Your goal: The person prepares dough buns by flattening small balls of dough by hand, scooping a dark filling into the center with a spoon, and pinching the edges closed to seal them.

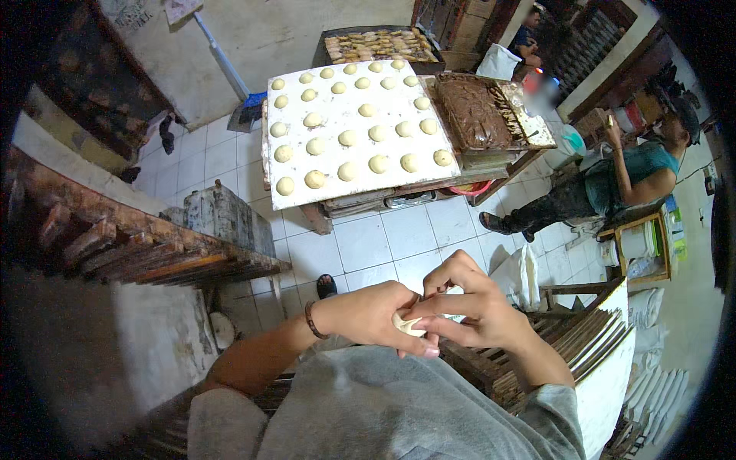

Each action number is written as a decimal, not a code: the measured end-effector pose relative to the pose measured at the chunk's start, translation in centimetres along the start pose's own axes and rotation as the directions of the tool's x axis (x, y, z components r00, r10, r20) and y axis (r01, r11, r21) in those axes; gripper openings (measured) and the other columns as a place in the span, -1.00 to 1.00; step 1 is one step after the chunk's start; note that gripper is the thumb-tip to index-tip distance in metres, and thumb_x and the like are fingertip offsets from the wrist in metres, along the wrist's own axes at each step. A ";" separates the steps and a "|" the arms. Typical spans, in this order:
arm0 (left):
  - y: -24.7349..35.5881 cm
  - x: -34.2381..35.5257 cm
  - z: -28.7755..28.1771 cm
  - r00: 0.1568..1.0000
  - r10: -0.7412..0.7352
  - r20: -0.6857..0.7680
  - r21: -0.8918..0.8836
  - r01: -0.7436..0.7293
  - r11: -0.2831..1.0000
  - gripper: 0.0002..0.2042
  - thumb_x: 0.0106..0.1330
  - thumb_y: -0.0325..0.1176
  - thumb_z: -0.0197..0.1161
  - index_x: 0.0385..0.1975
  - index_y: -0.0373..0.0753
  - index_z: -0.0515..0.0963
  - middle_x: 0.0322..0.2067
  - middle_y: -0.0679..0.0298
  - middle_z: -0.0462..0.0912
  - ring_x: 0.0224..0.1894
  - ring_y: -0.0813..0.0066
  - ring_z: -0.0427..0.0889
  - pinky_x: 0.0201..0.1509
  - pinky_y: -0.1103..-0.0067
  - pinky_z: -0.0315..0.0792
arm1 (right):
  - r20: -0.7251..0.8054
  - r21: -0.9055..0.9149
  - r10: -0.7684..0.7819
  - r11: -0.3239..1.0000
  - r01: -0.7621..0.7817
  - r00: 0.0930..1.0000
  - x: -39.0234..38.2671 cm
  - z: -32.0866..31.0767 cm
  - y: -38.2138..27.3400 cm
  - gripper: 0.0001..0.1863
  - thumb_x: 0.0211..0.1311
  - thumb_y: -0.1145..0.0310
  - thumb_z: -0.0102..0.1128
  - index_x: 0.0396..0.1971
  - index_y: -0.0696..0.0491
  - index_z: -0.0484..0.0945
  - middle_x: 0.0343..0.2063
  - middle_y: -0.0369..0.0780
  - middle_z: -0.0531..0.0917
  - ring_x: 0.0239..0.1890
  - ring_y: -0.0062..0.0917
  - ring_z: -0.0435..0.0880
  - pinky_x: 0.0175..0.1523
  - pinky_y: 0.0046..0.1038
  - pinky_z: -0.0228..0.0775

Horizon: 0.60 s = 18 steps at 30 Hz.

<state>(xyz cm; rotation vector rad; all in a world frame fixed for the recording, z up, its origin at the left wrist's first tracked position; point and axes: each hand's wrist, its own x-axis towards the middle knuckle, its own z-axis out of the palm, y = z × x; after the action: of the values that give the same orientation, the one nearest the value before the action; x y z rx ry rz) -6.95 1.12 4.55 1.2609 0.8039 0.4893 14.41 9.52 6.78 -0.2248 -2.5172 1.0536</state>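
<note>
A small piece of pale dough [409,323] is held in front of my chest, between both hands. My left hand [372,313] is curled round it from the left, its thumb pressed along the near side. From the other side, the fingers of my right hand [479,307] pinch the dough's edge, which looks gathered into folds. My fingers partly cover the piece, and whatever is inside it is hidden. Beyond my hands, a white board [331,159] on a low table carries rows of round dough balls [347,138], spaced apart.
Beside the board lies a large brown mass of paste [471,115]. Behind stands a tray of browned pieces [379,47]. A person [625,180] stands at the right, another sits farther back. Stacked boards [579,345] are close on my right; a wooden rack [146,249] is at left.
</note>
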 end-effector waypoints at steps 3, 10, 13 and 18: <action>0.2 -0.1 0.4 0.991 0.039 -0.128 0.053 -0.033 0.998 -0.72 0.40 -0.22 0.45 -0.21 -0.37 0.67 -0.41 0.30 0.75 -0.37 0.59 0.74 -0.27 0.64 0.60 | -0.057 0.124 0.115 0.986 -0.108 0.992 -0.6 -0.2 0.1 -0.75 0.12 0.35 0.55 -0.19 0.07 0.82 -0.16 -0.23 0.59 -0.09 -0.43 0.54 0.06 -0.39 0.40; -3.7 2.1 2.1 0.645 0.504 -0.575 0.099 -0.557 0.825 -0.80 0.52 -0.39 0.26 -0.13 -0.44 0.67 0.18 0.07 0.59 0.26 0.36 0.57 0.03 0.51 0.62 | -0.210 0.667 0.482 0.707 -0.236 0.851 -3.7 4.2 2.1 -0.45 0.11 0.58 0.49 0.11 0.10 0.47 -0.05 -0.21 0.54 0.11 -0.52 0.53 0.23 -0.36 0.40; -3.3 2.7 3.5 0.631 0.392 -0.670 -0.069 -0.578 0.813 -0.77 0.49 -0.35 0.32 -0.08 -0.43 0.67 0.26 0.10 0.53 0.39 0.30 0.45 0.22 0.44 0.56 | -0.222 0.704 0.503 0.675 -0.220 0.835 -2.4 6.0 0.9 -0.38 0.12 0.59 0.51 0.18 0.14 0.42 0.07 -0.20 0.58 0.15 -0.49 0.59 0.30 -0.37 0.42; -2.4 1.7 2.6 0.738 0.474 -0.479 -0.068 -0.570 0.819 -0.68 0.33 -0.29 0.50 0.02 -0.28 0.72 0.33 0.10 0.50 0.39 0.21 0.46 0.39 0.33 0.44 | -0.121 0.730 0.497 0.631 -0.262 0.859 -3.2 4.7 1.7 -0.41 0.09 0.54 0.58 0.15 0.25 0.56 0.03 -0.20 0.66 0.10 -0.50 0.65 0.22 -0.40 0.49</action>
<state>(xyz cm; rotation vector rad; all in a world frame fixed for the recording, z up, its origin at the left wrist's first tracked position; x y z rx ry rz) -4.10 0.09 2.05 1.1808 0.7322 1.3377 15.33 6.73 1.62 -0.6702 -1.6489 1.8889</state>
